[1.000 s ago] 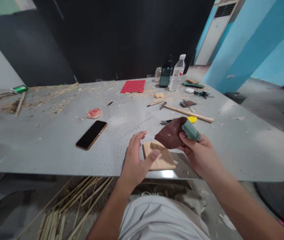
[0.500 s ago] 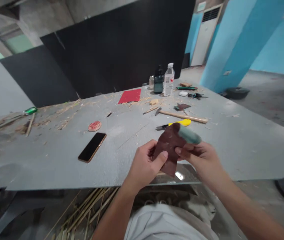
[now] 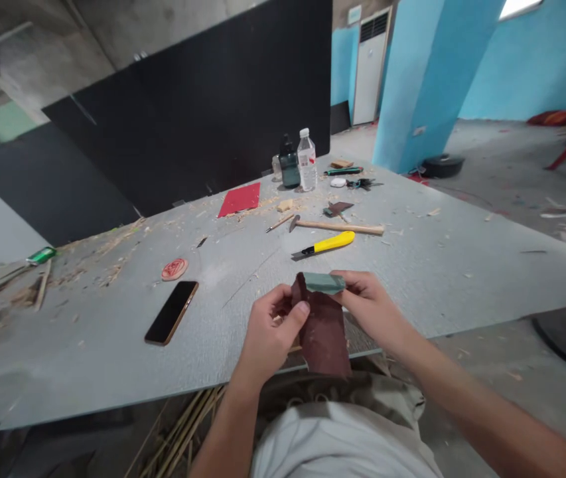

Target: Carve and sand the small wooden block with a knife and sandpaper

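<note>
A piece of sandpaper, dark brown on one face and grey-green on the other, is held over the table's front edge. Its top is folded over, so the grey-green back shows as a strip. My left hand pinches the left side, thumb on the brown face. At the upper right corner, my right hand grips the folded strip between thumb and fingers. Just beyond lies a yellow-handled utility knife, with a wooden-handled hammer behind it. Whatever lies beneath the sheet is mostly hidden.
On the grey table lie a phone, a round wooden piece with a red design and a red sheet. A water bottle and dark bottle stand at the back. Wood shavings litter the far left.
The sandpaper has turned and come lower, its top edge now folded flat towards me. My right hand has shifted up to the fold. The view has swung to the right.
</note>
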Action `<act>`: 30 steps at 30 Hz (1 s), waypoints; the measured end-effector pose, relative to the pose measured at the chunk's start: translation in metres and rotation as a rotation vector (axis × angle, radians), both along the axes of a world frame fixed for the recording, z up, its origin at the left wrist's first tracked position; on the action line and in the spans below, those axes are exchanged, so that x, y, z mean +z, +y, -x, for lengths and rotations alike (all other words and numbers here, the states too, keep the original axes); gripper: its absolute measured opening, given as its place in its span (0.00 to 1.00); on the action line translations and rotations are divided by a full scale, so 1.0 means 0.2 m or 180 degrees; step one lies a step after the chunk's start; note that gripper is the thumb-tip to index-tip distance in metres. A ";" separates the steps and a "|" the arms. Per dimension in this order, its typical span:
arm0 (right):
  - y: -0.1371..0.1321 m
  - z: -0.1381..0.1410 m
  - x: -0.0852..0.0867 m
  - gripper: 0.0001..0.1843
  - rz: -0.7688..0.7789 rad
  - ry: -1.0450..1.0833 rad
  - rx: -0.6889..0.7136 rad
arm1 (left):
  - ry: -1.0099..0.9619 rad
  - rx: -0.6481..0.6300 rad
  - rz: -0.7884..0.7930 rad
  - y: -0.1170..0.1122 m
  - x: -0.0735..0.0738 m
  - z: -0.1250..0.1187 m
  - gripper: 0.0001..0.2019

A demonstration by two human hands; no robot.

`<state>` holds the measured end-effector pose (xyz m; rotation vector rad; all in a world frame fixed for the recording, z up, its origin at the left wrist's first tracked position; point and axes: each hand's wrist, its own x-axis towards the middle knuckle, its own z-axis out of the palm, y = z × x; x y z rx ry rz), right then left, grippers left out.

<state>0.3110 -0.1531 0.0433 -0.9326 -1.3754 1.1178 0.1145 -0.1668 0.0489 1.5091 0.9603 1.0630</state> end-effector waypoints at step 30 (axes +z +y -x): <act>-0.15 0.19 0.05 0.05 -0.0503 -0.0979 -0.0028 | 0.0273 0.0502 -0.0520 -0.16 -0.04 0.16 0.11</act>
